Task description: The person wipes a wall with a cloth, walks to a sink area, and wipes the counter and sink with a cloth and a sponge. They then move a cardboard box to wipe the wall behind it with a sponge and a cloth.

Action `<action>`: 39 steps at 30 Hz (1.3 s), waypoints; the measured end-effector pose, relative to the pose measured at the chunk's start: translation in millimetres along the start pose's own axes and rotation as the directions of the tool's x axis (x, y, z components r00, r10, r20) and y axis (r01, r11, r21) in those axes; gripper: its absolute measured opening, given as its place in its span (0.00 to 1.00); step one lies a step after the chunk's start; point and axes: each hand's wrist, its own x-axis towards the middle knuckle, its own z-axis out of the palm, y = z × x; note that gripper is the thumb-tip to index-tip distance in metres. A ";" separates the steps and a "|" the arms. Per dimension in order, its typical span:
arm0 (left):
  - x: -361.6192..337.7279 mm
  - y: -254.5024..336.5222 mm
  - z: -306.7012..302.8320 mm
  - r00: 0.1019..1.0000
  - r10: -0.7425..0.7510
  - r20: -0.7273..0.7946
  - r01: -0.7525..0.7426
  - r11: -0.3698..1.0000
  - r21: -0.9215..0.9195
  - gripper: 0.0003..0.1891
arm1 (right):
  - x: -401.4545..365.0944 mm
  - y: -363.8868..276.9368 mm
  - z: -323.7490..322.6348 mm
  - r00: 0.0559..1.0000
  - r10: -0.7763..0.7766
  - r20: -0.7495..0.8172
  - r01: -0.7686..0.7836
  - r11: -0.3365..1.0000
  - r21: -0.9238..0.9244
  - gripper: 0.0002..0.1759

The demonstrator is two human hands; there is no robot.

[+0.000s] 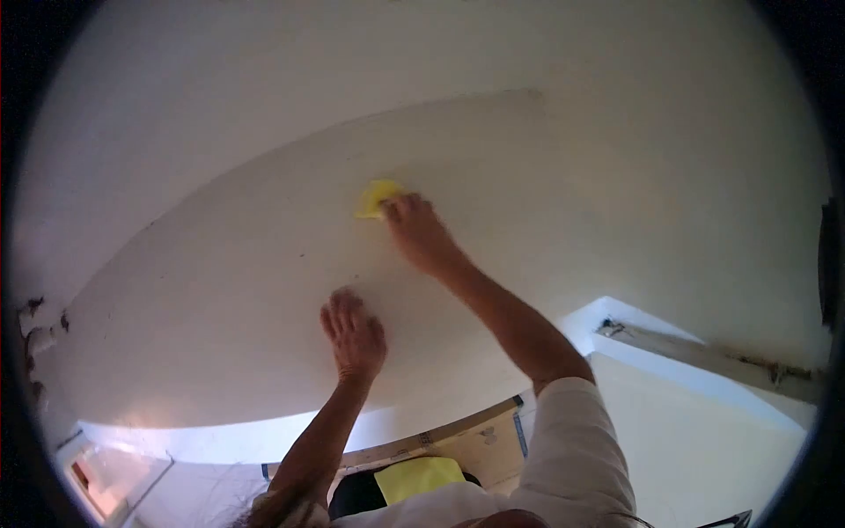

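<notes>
My right hand (415,231) is closed on a thin yellow cloth (378,195) and presses it against a pale, plain wall (493,158). Part of the cloth spreads out flat beyond my fingertips, while the rest is hidden under them. Lower and to the left, my left hand (354,339) is open against the same wall, its fingers stretched upward and slightly blurred. Nothing shows in that hand.
At the right, a white ledge (704,352) runs along a recess with dark, rough patches. Damaged plaster (37,339) marks the far left. Below lie a cardboard sheet (488,436) and a yellow piece (418,477) against something black at my waist.
</notes>
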 end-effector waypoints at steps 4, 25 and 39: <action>-3.7 -9.5 11.3 1.000 0.014 -0.005 -0.014 1.000 0.022 0.26 | 12.1 113.1 26.1 0.954 0.139 -0.267 -0.146 0.989 -0.007 0.20; -1.5 -9.3 -13.0 0.993 -0.109 0.040 0.116 0.929 -0.350 0.25 | 173.1 -106.4 67.1 0.730 0.481 -0.486 -0.095 0.775 0.625 0.21; -0.4 -12.0 -9.6 1.000 0.009 -0.026 -0.011 0.997 -0.075 0.26 | 108.5 -30.2 77.6 0.912 0.357 -0.203 -0.409 0.820 -0.399 0.23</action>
